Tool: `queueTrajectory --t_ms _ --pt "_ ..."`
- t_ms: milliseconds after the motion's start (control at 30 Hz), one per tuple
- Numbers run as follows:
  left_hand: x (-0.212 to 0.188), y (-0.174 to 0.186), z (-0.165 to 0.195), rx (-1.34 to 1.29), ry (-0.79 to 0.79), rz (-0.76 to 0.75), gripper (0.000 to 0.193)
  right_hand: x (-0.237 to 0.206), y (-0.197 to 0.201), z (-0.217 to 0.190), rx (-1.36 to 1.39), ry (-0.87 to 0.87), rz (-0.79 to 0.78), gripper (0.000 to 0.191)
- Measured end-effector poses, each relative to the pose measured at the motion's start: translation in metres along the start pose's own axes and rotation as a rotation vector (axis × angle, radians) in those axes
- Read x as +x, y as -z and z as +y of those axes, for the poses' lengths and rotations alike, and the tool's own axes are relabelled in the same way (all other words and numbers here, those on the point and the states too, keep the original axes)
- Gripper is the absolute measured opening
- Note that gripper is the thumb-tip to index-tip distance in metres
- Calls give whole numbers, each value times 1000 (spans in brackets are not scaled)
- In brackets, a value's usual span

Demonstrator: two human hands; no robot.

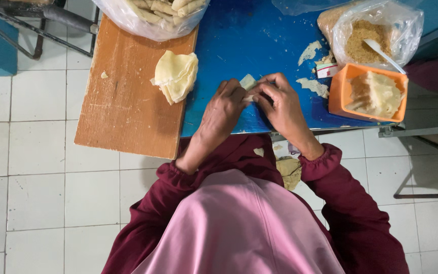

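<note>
Pink cloth [239, 228] hangs closest beneath us, with our dark red sleeves [361, 213] at either side, reaching toward twelve o'clock. Our left hand [226, 109] and right hand [280, 101] meet over the blue bench [249, 40], and between their fingertips sits a small pale folded pastry wrapper [248, 81]. It pokes out at twelve o'clock of the left hand and just at nine o'clock of the right hand's fingers. Both hands are curled nearly closed, pinching the wrapper from two sides.

At ten o'clock of the hands, a loose stack of pale yellow thin wrappers [176, 76] straddles the edge of an unpainted wooden board [122, 101]. At twelve o'clock, a clear plastic bag of pale rolled sticks [150, 15] slumps over the board's far end. At two o'clock, another clear plastic bag holds brown crumbs [366, 40] with a white spoon [384, 55] in it. Just below, at three o'clock, a square orange plastic tub [340, 94] holds more pale sheets, and a small white-and-red box [326, 70] lies touching its far corner. Torn pale scraps [313, 86] dot the bench between tub and right hand.
</note>
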State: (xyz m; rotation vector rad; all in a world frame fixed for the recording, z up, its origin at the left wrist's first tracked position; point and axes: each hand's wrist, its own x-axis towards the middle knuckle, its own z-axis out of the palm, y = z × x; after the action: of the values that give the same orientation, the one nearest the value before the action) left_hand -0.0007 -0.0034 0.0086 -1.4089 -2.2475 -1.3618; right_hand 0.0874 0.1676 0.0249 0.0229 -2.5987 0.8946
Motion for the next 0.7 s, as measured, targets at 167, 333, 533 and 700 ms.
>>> queueTrajectory --t_ms 167,333,533,700 --pt "4 -4 -6 37 19 13 7 2 -2 -6 29 -94 3 15" --pt "6 -7 -6 20 20 27 14 2 -2 -11 29 -82 24 14" --pt "5 -1 -2 -59 68 -1 12 1 3 -11 -97 123 27 12" --pt "3 -1 -3 -125 57 -21 10 5 4 -6 -83 109 -18 11"
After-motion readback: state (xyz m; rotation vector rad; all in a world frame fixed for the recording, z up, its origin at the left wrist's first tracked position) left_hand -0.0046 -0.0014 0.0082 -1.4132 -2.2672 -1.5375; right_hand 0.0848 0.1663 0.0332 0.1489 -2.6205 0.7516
